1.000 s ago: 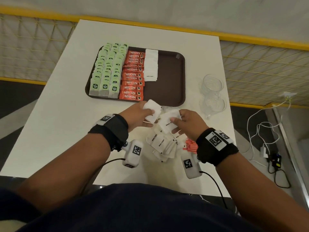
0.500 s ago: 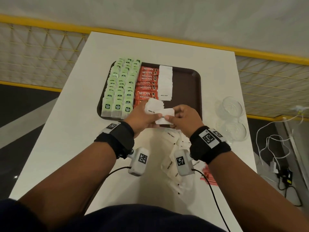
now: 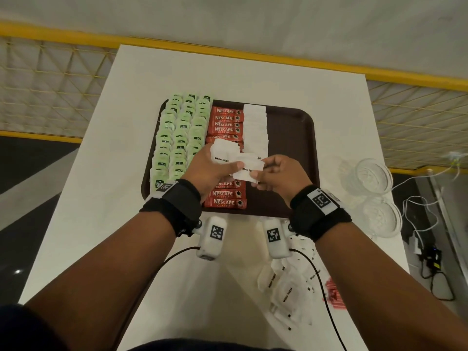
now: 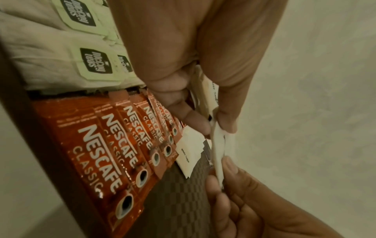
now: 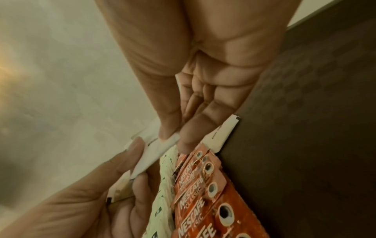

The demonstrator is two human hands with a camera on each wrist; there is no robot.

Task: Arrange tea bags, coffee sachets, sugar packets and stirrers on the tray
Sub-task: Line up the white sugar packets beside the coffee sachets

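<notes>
A brown tray (image 3: 291, 138) holds rows of green tea bags (image 3: 177, 138), a column of red Nescafe coffee sachets (image 3: 225, 117) and a column of white sugar packets (image 3: 255, 127). Above the tray's middle, my left hand (image 3: 210, 171) grips a small stack of white sugar packets (image 3: 222, 153). My right hand (image 3: 276, 176) pinches one sugar packet (image 3: 247, 169) at the stack's edge, where my left thumb also touches it. In the left wrist view, the thumb and fingers (image 4: 183, 103) clamp the stack (image 4: 207, 99). The right wrist view shows my thumb and forefinger pinching the packet (image 5: 158, 151).
More loose sugar packets (image 3: 286, 290) and red stirrers (image 3: 334, 292) lie on the white table (image 3: 106, 198) near its front right. Two clear glasses (image 3: 372, 178) stand right of the tray. Cables hang beyond the table's right edge.
Both hands have lifted from the loose pile near the table's front and moved forward over the tray, carrying sugar packets. The head view has shifted forward with them.
</notes>
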